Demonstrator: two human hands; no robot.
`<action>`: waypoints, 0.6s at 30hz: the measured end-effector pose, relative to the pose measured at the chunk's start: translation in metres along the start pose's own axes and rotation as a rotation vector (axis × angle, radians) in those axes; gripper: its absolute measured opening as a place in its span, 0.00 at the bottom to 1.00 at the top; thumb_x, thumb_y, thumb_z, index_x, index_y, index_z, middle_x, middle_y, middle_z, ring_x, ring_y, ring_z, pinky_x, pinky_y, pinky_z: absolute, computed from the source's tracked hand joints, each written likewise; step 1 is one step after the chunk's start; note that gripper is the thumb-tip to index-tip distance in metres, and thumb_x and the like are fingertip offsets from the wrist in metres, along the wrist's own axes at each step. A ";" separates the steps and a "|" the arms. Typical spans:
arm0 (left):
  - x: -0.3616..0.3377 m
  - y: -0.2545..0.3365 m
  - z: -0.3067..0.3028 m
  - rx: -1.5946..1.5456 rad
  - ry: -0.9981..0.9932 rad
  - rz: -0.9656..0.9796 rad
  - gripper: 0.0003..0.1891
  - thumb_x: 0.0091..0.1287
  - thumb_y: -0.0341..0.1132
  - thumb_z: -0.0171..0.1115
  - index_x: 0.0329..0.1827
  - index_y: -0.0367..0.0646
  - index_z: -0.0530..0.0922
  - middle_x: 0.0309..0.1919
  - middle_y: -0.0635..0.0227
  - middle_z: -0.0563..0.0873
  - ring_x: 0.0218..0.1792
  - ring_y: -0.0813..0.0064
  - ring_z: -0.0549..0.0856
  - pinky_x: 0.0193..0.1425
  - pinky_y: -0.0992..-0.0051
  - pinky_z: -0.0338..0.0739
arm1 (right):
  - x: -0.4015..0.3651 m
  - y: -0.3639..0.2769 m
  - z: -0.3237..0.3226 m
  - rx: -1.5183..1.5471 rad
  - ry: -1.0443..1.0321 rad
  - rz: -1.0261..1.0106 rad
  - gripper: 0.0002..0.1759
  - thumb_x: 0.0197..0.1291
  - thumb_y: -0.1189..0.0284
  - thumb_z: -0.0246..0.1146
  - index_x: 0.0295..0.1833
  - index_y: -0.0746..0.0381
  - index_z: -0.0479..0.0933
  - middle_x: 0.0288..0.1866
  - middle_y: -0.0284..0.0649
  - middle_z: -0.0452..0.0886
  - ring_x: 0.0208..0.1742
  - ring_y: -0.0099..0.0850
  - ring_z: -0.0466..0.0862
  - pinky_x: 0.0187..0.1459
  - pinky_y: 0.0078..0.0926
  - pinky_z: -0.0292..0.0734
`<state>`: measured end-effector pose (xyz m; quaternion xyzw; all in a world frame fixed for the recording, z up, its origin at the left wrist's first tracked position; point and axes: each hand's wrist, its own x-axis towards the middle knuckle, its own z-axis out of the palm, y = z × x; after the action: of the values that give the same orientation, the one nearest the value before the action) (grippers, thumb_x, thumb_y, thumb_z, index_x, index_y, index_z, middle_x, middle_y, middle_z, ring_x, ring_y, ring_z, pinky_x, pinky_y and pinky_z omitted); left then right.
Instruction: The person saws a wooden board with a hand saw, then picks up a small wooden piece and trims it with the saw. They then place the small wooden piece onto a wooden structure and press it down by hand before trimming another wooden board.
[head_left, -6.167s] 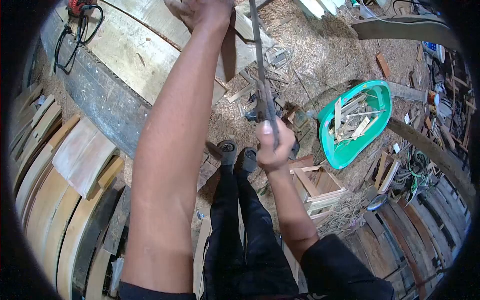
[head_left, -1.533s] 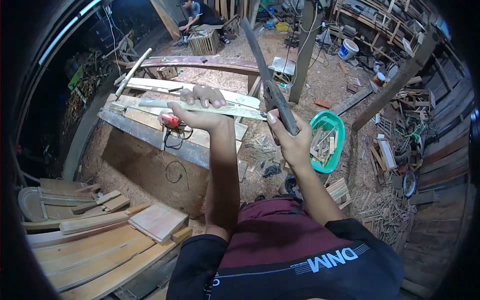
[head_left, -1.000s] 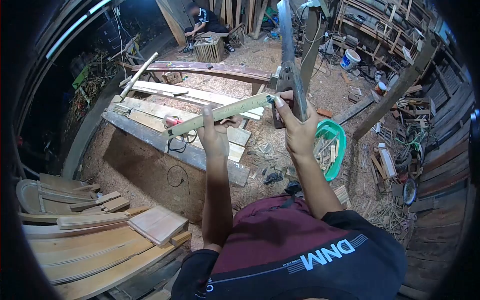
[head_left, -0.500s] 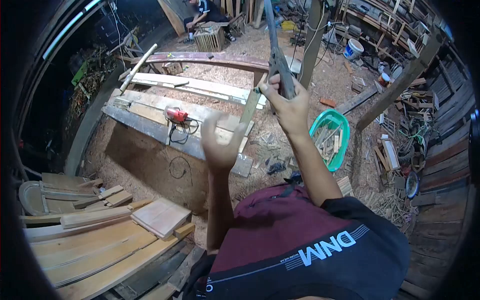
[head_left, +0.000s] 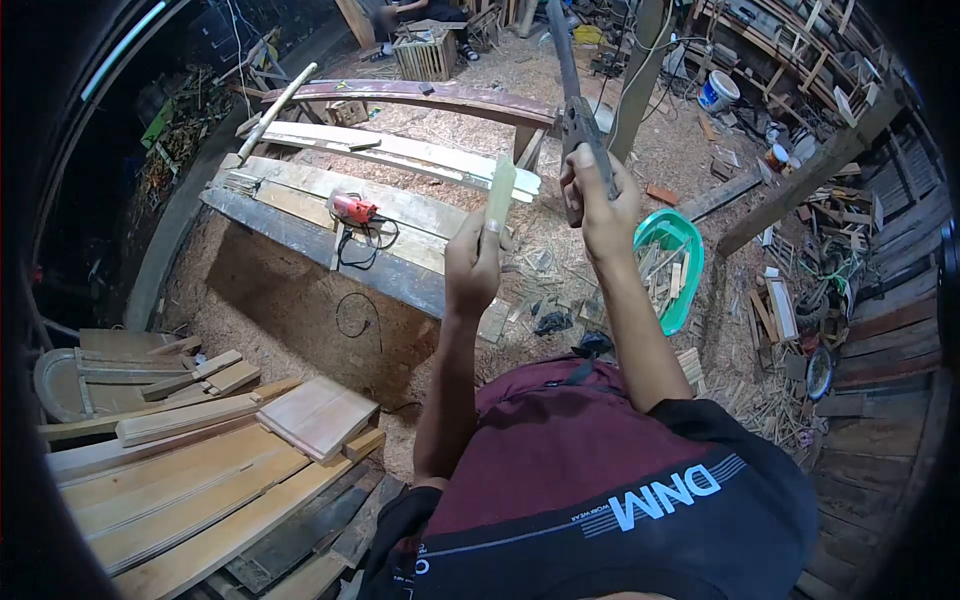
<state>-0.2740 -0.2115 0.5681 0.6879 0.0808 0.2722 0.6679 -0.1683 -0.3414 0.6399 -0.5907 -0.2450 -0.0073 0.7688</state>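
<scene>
A pale greenish flat piece (head_left: 502,190) stands upright in my left hand (head_left: 472,262), whose fingers close on its lower end. To the right, my right hand (head_left: 603,205) grips the handle of a long dark saw-like tool (head_left: 570,85) that points up past the frame's top edge. The piece and the tool are apart. Behind my left hand lies a long plank bench (head_left: 290,215), with a red power tool (head_left: 352,208) and its black cord on it.
A turquoise basket (head_left: 690,290) of wood scraps stands at the right, beside a post (head_left: 800,190). Stacked boards (head_left: 200,480) lie at lower left. Beyond a curved reddish beam (head_left: 400,92), a person sits near a slatted crate (head_left: 424,58). Shavings cover the floor.
My left hand, open and blurred before, has closed on the greenish piece, which was at my right hand. My right hand has moved slightly right and down with the dark tool.
</scene>
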 end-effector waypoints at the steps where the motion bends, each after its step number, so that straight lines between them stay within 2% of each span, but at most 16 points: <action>1: 0.002 0.005 0.000 -0.006 0.001 -0.006 0.11 0.81 0.33 0.45 0.46 0.38 0.76 0.25 0.79 0.72 0.21 0.92 0.66 0.23 0.87 0.59 | 0.001 0.007 -0.003 0.077 -0.001 0.026 0.23 0.75 0.53 0.57 0.40 0.64 0.79 0.26 0.27 0.75 0.26 0.16 0.72 0.28 0.16 0.65; 2: 0.004 0.008 -0.001 -0.013 0.003 -0.012 0.10 0.81 0.33 0.45 0.46 0.38 0.75 0.25 0.79 0.73 0.21 0.92 0.66 0.23 0.87 0.59 | 0.001 0.011 -0.005 0.154 -0.003 0.051 0.23 0.76 0.54 0.56 0.40 0.64 0.80 0.26 0.26 0.74 0.27 0.16 0.72 0.29 0.16 0.66; 3: 0.008 0.003 -0.004 0.027 -0.009 -0.001 0.10 0.81 0.32 0.45 0.50 0.38 0.75 0.25 0.77 0.74 0.21 0.91 0.66 0.22 0.87 0.60 | 0.001 0.013 -0.003 0.238 0.014 0.054 0.24 0.78 0.54 0.52 0.41 0.63 0.79 0.26 0.26 0.71 0.26 0.16 0.69 0.28 0.15 0.62; 6: 0.012 0.002 0.006 -0.028 0.108 0.001 0.09 0.80 0.30 0.47 0.54 0.38 0.74 0.27 0.75 0.77 0.21 0.91 0.67 0.22 0.87 0.61 | 0.008 0.026 -0.010 0.434 -0.063 0.023 0.22 0.78 0.55 0.52 0.42 0.63 0.78 0.27 0.27 0.72 0.26 0.16 0.69 0.27 0.15 0.62; 7: 0.014 -0.002 0.005 -0.052 0.116 0.006 0.09 0.79 0.30 0.48 0.55 0.38 0.73 0.28 0.74 0.78 0.21 0.91 0.68 0.22 0.87 0.61 | 0.011 0.033 -0.014 0.449 -0.085 0.029 0.19 0.77 0.58 0.55 0.41 0.64 0.78 0.29 0.30 0.75 0.27 0.17 0.71 0.29 0.17 0.65; 10: 0.021 -0.011 0.008 -0.083 0.118 0.015 0.10 0.78 0.30 0.52 0.58 0.38 0.72 0.31 0.72 0.80 0.21 0.91 0.70 0.22 0.87 0.63 | 0.019 0.038 -0.010 0.070 -0.048 0.006 0.17 0.75 0.62 0.57 0.41 0.65 0.79 0.31 0.31 0.78 0.29 0.20 0.74 0.32 0.19 0.69; 11: 0.023 -0.009 0.008 -0.058 0.108 0.012 0.11 0.77 0.29 0.54 0.58 0.38 0.72 0.32 0.72 0.80 0.22 0.90 0.71 0.23 0.87 0.64 | 0.022 0.034 -0.012 -0.053 -0.095 0.063 0.15 0.70 0.61 0.64 0.45 0.64 0.81 0.33 0.30 0.80 0.32 0.15 0.74 0.32 0.16 0.65; 14: 0.031 -0.020 0.005 0.057 0.077 0.035 0.11 0.75 0.28 0.58 0.58 0.37 0.74 0.34 0.71 0.82 0.23 0.89 0.74 0.24 0.86 0.66 | 0.033 0.057 -0.019 -0.209 -0.116 0.175 0.15 0.64 0.63 0.69 0.41 0.65 0.81 0.33 0.33 0.82 0.32 0.20 0.77 0.37 0.22 0.73; 15: 0.035 -0.025 0.005 0.100 0.067 0.047 0.11 0.74 0.28 0.59 0.57 0.37 0.75 0.35 0.71 0.82 0.23 0.89 0.75 0.24 0.85 0.67 | 0.036 0.064 -0.015 -0.168 -0.071 0.183 0.16 0.59 0.63 0.74 0.40 0.65 0.81 0.33 0.33 0.83 0.33 0.19 0.77 0.37 0.21 0.73; 18: 0.045 -0.035 -0.001 0.207 -0.008 -0.033 0.10 0.71 0.23 0.61 0.53 0.36 0.79 0.39 0.67 0.86 0.29 0.86 0.82 0.28 0.82 0.74 | 0.046 0.069 -0.020 -0.315 -0.078 0.252 0.16 0.58 0.63 0.75 0.40 0.65 0.81 0.32 0.32 0.83 0.33 0.19 0.78 0.38 0.21 0.74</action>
<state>-0.2279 -0.1858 0.5467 0.7531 0.1172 0.2486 0.5978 -0.0994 -0.3262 0.5920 -0.7294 -0.1948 0.0734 0.6517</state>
